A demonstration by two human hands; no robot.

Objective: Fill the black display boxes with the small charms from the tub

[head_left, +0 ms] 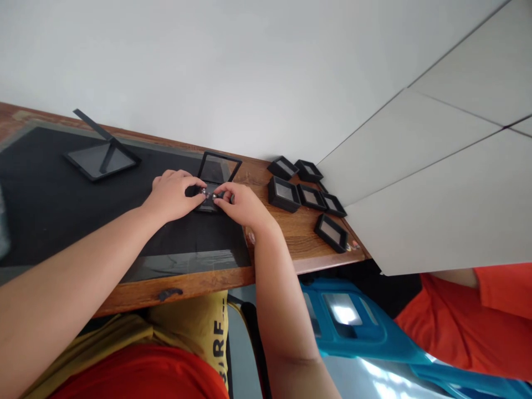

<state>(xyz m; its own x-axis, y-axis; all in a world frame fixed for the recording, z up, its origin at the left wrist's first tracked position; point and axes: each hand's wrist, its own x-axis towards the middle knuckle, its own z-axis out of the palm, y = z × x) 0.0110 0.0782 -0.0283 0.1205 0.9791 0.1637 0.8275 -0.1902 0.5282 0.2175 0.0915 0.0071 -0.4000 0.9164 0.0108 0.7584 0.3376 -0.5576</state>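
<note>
A small black framed case [206, 208] stands open on the dark mat, its clear-windowed lid [219, 167] tilted up at the back. Over its base my left hand [172, 195] comes in from the left, thumb and forefinger pinched on a small shiny silvery piece [204, 190]. My right hand [241, 203] pinches another small silvery piece [214, 196] just beside it. Both pieces are too small for me to name their kind. Fingers cover much of the case's base.
A larger black framed case [102, 160] lies open at the left on the black mat [37, 194]. Several small black frame boxes [285, 191] sit on the wooden table [299, 235] at right. A partition [436, 183] borders that end; beyond it is a person's red clothing [453, 327] near a blue chair [353, 316].
</note>
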